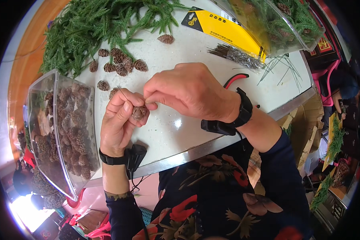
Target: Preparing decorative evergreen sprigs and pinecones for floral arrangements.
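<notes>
At the far left a clear box [74, 132] full of pine cones leans over the table [168, 136] edge; I think a push from the left forearm can tip it off, because a good part of it hangs past the rim. Next, the left hand [118, 120] holds a small cone [139, 113] above the table, its fingers curled around it with the thumb pressing on top. A thin wire [123, 93] comes up from the cone; it is fine and hard to see, so it can slip out or prick a finger if it is pulled too fast. The right hand [190, 92] meets the cone from the right, its fingers pinching close together at the wire end, touching the left thumb. If the pinch is loose, the cone can turn and fall to the table. Behind the hands lie loose cones [120, 64] and green branches [96, 28]. Farther right are a wire bundle [238, 56], red-handled pliers [236, 79] and a yellow pack [224, 30].
</notes>
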Tool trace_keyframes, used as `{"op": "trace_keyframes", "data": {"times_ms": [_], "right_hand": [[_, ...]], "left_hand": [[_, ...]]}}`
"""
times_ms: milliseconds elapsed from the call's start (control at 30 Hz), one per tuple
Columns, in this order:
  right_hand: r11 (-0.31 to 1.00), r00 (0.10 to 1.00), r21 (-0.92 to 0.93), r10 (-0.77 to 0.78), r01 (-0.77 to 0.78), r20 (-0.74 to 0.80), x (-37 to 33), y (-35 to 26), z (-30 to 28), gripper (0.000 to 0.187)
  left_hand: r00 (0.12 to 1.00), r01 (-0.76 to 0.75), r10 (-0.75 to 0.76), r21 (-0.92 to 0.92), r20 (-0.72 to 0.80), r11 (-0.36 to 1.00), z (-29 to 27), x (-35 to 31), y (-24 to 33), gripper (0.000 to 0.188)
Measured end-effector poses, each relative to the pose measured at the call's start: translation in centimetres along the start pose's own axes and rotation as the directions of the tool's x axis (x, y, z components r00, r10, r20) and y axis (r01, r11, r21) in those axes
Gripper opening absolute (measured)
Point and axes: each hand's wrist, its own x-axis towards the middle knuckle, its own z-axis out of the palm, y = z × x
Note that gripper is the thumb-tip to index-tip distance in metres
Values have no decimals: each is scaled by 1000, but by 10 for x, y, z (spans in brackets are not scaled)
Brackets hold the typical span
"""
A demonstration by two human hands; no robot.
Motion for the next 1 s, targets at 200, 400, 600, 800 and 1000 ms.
{"op": "trace_keyframes", "data": {"times_ms": [200, 400, 600, 800, 1000], "right_hand": [[817, 852, 296, 523, -494, -21, 4, -1, -10, 11], [590, 740, 482, 638, -648, 212, 3, -2, -7, 15], [872, 910, 266, 410, -410, 60, 3, -4, -3, 12], [867, 955, 409, 293, -285, 46, -1, -4, 9, 9], [886, 943, 344, 332, -310, -7, 2, -3, 4, 7]], "left_hand": [[997, -73, 72, -11, -23, 997, 2, 2, 5, 21], [991, -24, 26, 18, -133, 1000, 7, 2, 1, 18], [992, 55, -41, 119, -116, 991, 9, 4, 1, 14], [994, 46, -22, 225, -106, 973, 13, 2, -4, 8], [995, -22, 39, 191, -87, 981, 19, 2, -3, 9]]}}
